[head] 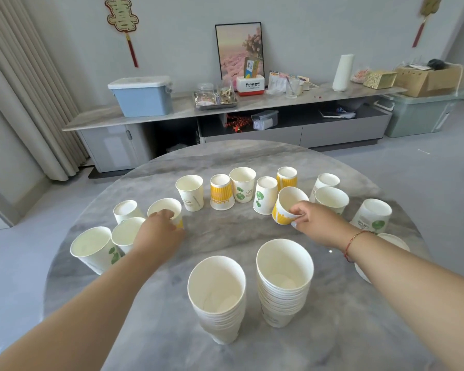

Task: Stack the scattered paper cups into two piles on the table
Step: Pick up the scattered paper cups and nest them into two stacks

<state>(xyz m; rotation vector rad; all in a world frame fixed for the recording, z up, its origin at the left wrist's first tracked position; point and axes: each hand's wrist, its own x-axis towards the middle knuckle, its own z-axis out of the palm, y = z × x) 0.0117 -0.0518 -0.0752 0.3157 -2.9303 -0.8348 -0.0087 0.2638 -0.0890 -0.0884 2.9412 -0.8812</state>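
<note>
Two piles of nested white paper cups stand near me on the round grey marble table (225, 153): the left pile (217, 295) and the right pile (284, 279). Several loose cups, white with green leaves or yellow striped, curve across the middle of the table; some are upright, some upside down. My left hand (160, 234) grips an upright yellow-and-white cup (164, 208) at its rim. My right hand (316, 223) holds a tilted yellow-striped cup (288, 204) lifted off the table.
A white leaf cup (91, 247) leans at the table's left edge, and another cup (374, 215) lies toward the right edge. A long grey sideboard (172, 115) with a blue box, tray and boxes stands behind the table.
</note>
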